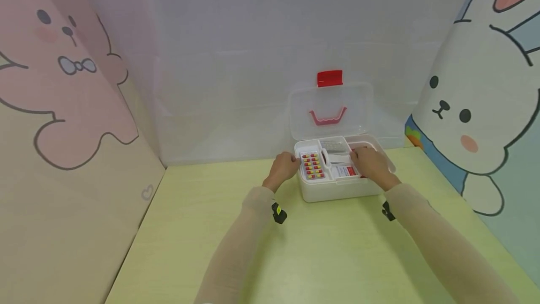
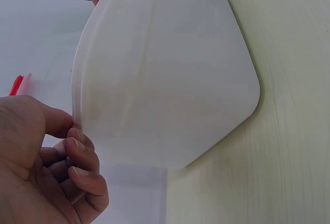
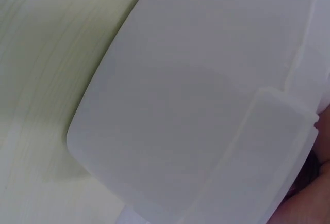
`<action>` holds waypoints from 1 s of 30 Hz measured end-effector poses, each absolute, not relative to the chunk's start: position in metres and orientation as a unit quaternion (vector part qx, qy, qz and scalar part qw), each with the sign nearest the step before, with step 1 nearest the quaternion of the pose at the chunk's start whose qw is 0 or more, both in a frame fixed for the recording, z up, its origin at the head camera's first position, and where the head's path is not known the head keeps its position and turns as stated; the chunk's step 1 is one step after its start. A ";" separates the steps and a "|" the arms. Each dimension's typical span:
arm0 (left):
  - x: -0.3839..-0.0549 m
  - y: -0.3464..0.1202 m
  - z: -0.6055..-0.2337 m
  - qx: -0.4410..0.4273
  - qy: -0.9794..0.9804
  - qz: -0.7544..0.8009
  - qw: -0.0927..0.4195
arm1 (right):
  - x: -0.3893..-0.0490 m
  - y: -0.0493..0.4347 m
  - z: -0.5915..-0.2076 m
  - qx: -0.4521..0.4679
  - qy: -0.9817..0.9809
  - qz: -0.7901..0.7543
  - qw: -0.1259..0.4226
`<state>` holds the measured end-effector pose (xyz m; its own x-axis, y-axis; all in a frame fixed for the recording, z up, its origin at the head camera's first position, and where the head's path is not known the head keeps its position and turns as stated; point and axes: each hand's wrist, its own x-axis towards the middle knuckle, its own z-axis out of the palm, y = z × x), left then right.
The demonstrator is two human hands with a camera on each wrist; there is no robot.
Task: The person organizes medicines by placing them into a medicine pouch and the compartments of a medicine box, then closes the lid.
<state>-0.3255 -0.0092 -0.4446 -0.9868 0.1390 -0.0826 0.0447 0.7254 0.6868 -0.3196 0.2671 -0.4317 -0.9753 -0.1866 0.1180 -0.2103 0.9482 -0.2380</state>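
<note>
A white plastic medicine box [image 1: 337, 193] stands on the table with its clear lid [image 1: 350, 102] tipped up behind it. In it sits a white compartment tray [image 1: 310, 144], bearing a blister pack of red and yellow capsules [image 1: 312, 165] and a small red-and-white packet [image 1: 347, 171]. My left hand [image 1: 284, 168] pinches the tray's left rim between thumb and curled fingers, as the left wrist view shows. My right hand [image 1: 372, 164] reaches into the box and grips the tray's right edge; its fingertips are mostly hidden. The right wrist view shows mainly the box's outer wall [image 3: 180, 105].
The lid carries a pink handle [image 1: 329, 118] and a red latch [image 1: 330, 78]. A pale wall [image 1: 232, 83] rises just behind the box. Panels with a pink cartoon animal [image 1: 80, 97] and a white rabbit [image 1: 476, 107] flank the yellowish wooden table [image 1: 202, 210].
</note>
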 end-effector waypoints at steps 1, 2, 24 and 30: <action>-0.326 -0.009 -0.445 0.049 0.926 0.368 0.066 | -0.319 0.267 -0.432 0.100 -0.986 0.126 0.047; -0.326 -0.009 -0.445 0.049 0.926 0.368 0.068 | -0.318 0.266 -0.431 0.098 -0.986 0.125 0.047; -0.323 -0.007 -0.451 0.037 0.917 0.394 0.051 | -0.316 0.266 -0.434 0.081 -0.984 0.150 0.052; -0.321 -0.009 -0.455 -0.001 0.913 0.408 0.024 | -0.312 0.273 -0.428 0.045 -0.981 0.186 0.043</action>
